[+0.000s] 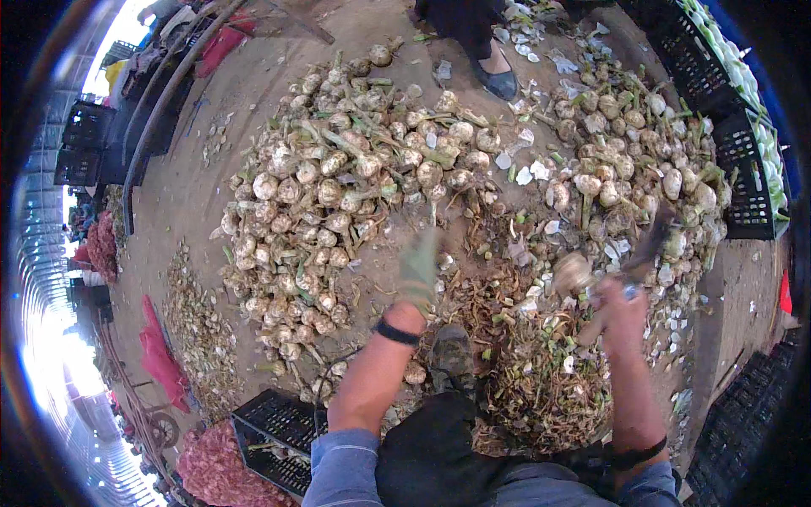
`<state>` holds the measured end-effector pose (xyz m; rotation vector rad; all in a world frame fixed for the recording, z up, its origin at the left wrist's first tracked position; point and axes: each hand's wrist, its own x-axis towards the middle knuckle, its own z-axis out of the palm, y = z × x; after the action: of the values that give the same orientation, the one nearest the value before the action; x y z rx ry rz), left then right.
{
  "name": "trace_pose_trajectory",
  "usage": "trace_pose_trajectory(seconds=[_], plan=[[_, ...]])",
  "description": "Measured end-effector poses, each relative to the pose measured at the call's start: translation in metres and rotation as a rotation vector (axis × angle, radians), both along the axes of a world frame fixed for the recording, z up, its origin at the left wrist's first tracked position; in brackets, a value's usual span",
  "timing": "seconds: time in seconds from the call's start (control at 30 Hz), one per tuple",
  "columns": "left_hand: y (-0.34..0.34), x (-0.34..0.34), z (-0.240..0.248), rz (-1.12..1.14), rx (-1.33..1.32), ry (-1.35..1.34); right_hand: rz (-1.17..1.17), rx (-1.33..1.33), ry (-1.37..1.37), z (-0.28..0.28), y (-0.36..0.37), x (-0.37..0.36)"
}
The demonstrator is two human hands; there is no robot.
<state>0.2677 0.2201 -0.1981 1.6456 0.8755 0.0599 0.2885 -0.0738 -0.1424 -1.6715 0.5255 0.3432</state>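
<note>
My left hand [418, 270], in a green glove with a black wristband, is blurred above the ground at the edge of the big left heap of garlic bulbs [338, 177]. Its fingers look stretched out and nothing shows in it. My right hand [621, 308] is closed on a dark-bladed cutting tool [650, 241] that points up and to the right. A single garlic bulb [573, 272] sits just left of that hand, its stalk running toward the fingers. Behind it lies a second garlic heap [634, 160].
Cut stalks and roots [541, 372] pile up in front of my knees, beside my shoe [452, 355]. Black crates stand at the right [743, 160] and lower left [270, 427]. Another person's dark shoe [498, 80] is at the top. Red mesh sacks [160, 355] lie at the left.
</note>
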Motion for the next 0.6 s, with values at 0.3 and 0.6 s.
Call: trace_pose_trajectory(seconds=[0.3,0.6], plan=[[0.166,0.068,-0.062,0.682,-0.714,-0.080,-0.020,-0.225,0.012,-0.002,-0.055,-0.041],[0.096,-0.018,-0.077,0.335,-0.412,-0.066,0.232,-0.229,0.196,-0.023,-0.039,-0.094]])
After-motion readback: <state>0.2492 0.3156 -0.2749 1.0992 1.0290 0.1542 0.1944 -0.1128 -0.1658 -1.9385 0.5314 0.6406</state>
